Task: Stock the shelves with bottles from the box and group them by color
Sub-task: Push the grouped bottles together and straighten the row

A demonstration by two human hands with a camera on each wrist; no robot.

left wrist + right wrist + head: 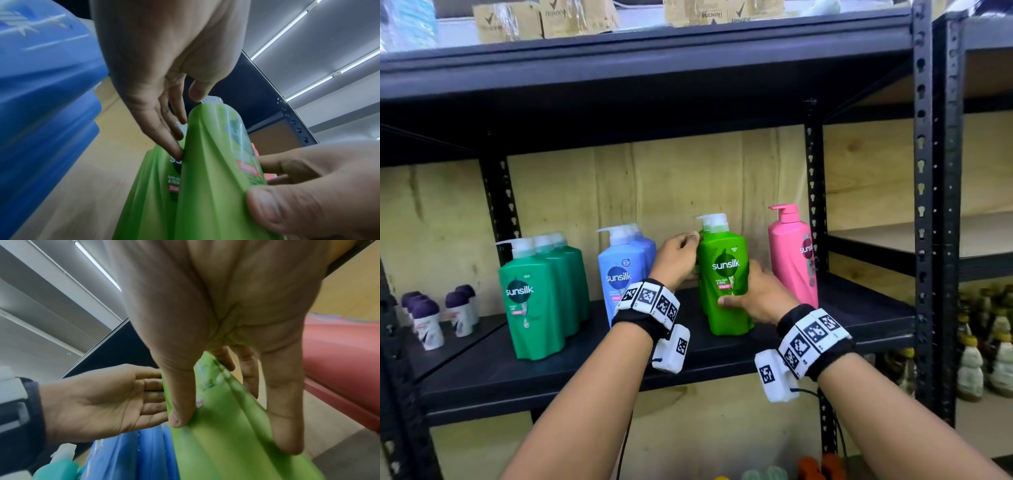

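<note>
A light green shampoo bottle (724,274) stands upright on the black shelf (585,373), with a second light green bottle (156,178) close behind it. My right hand (753,294) grips the front bottle low on its right side, thumb across the label. My left hand (681,255) touches its upper left side, the straight fingers (172,142) slipped between the two green bottles. To the left stand blue bottles (619,270) and three dark green bottles (534,301). A pink bottle (791,253) stands just right of my right hand.
Small purple-capped roll-ons (428,318) sit on the shelf at the far left. Cardboard boxes (544,17) fill the shelf above. A black upright post (923,205) bounds the shelf on the right. Beyond it a lower rack holds pale bottles (983,356).
</note>
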